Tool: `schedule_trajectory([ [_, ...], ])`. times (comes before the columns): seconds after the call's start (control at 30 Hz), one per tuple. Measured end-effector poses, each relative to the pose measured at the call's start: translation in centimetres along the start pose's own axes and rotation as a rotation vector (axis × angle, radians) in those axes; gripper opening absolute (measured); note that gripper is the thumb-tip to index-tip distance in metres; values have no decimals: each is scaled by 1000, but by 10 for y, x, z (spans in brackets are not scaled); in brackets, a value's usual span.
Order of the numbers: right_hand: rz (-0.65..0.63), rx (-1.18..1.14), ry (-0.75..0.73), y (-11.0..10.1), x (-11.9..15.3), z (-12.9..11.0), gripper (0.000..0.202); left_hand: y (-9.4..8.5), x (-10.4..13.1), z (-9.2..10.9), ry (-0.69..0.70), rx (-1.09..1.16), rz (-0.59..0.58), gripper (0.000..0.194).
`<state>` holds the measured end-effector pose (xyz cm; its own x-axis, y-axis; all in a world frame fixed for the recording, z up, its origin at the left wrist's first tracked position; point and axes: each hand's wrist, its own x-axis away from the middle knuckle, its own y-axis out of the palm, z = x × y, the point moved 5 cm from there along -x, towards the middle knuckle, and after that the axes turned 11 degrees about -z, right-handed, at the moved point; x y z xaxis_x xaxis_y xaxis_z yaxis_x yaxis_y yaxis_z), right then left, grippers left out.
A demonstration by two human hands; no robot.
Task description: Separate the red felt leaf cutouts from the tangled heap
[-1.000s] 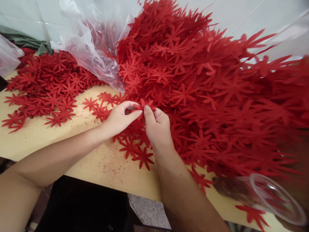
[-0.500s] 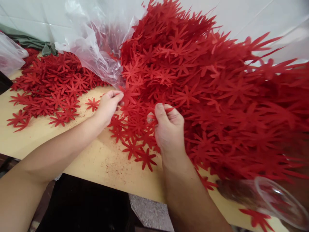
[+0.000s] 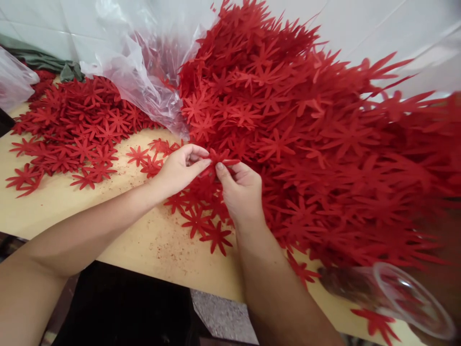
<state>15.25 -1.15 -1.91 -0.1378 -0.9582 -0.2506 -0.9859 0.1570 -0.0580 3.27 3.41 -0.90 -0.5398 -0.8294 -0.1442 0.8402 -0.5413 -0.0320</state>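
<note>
The left hand and the right hand meet in front of the big heap of red felt-like flowers, and between their fingertips is the red flower piece, raised a little over the other pieces; the right thumb and forefinger pinch one of its petals, and the left thumb and fingers also seem to pinch it from the other side, though its lower part is hidden, so I cannot tell if it is one layer or more. To do this handling well, in my judgement, the grip should be light and close to the centre, because the petals look thin and could bend or tear when the two hands pull unequally, and both thumbs should be kept on top so that the eye can follow the edges. About the containers, a clear plastic bag stands by the wall, between the big heap and the smaller heap, and some red shows through its film; another plastic bag is at the left edge, and its contents I cannot make out. On the table, near the right corner, a clear plastic container seems to lie on its side, with red visible within its round rim, but whether pieces are inside or only seen through the wall is not clear
</note>
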Motion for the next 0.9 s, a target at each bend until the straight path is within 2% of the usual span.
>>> schedule_trajectory([
  [0.23, 20, 209, -7, -7, -1, -2, 29, 4, 1, 1, -9, 38, -63, 9],
  [0.4, 65, 279, 100, -13, -1, 2, 45, 8, 2, 0, 10, 1, -102, 21],
  [0.5, 36, 260, 48, -8, -1, -1, 50, 8, 2, 0, 12, -19, -83, 26],
  [0.67, -18, 213, 14, 2, 0, -7, 51, 5, 2, 2, 5, 3, -99, 12],
  [0.8, -105, 40, 3, 8, 0, -9, 38, -1, 1, 3, 1, 81, -13, 9],
  [0.9, -143, 6, 23, 6, 0, -7, 34, -5, 1, 3, -8, 91, 56, 8],
])
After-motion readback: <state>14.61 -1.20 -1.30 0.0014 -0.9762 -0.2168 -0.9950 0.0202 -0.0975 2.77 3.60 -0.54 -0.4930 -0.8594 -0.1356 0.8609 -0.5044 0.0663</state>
